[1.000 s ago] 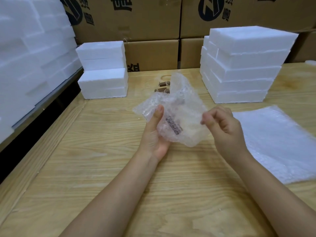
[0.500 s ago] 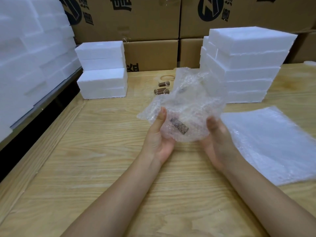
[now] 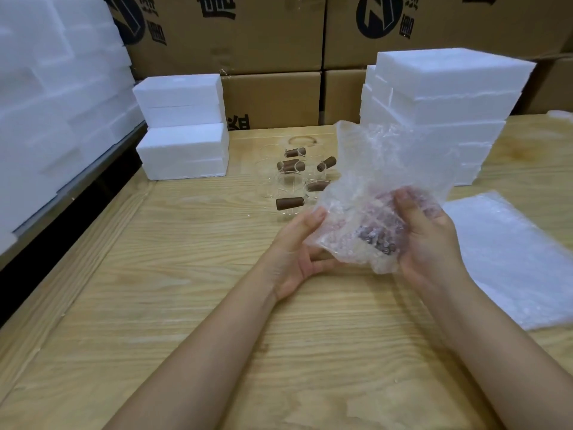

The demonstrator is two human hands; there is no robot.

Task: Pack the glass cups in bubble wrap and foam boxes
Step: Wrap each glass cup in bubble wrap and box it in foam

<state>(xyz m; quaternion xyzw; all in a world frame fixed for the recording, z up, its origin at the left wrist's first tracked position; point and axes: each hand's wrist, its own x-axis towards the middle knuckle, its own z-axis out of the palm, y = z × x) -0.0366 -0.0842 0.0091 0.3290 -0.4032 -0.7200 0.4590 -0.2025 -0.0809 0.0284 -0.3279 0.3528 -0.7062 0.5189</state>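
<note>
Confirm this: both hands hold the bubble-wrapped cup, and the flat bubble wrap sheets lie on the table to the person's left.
Wrong side. In the head view the left hand and right hand do hold the bubble-wrapped cup, but the flat bubble wrap sheets lie on the table to the person's right.

bright, even overhead light, soft faint shadows, slight overall softness, wide-angle bowing at edges

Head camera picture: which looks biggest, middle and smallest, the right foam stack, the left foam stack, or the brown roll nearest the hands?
1. right foam stack
2. left foam stack
3. brown roll, far smallest
</note>
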